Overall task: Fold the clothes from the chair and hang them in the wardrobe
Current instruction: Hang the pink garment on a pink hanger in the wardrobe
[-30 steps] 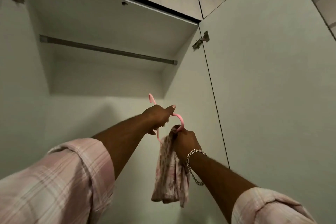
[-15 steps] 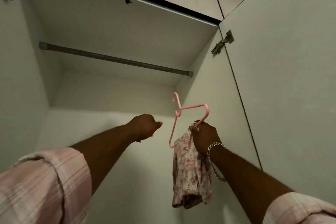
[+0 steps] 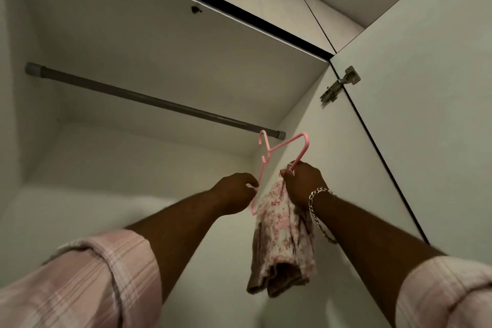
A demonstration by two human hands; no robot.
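Both hands raised inside the wardrobe (image 3: 159, 173), close together but not touching

Right hand (image 3: 302, 185) clamped on the lower bar of the pink hanger (image 3: 282, 152) together with the top of the folded floral garment (image 3: 285, 237); cloth hangs straight down below that fist, loose, clear of the walls

Left hand (image 3: 234, 193) curled, fingertips pinching the hanger's other sloping arm just beside the garment

Hanger tilted, hook end up and to the left of the right hand, tip just under the right end of the rail (image 3: 149, 100); hook not yet over it

Risks, as judged:
- Hook meets the rail at its very end, beside the end cap and side wall; little room there, so it may knock the wall or miss and slide off
- Hanger is skewed; if it is let go before the hook seats, hanger and garment drop
- Garment seems held mostly by the fist; once the grip eases it may slip off the bar, cannot tell how securely it is draped

Room:
- Rail bare and open to the left of both hands, plenty of span
- Shelf underside above the rail limits lift
- Side panel and hinge (image 3: 339, 85) near, above and right of the right hand; open door (image 3: 426, 114) further right
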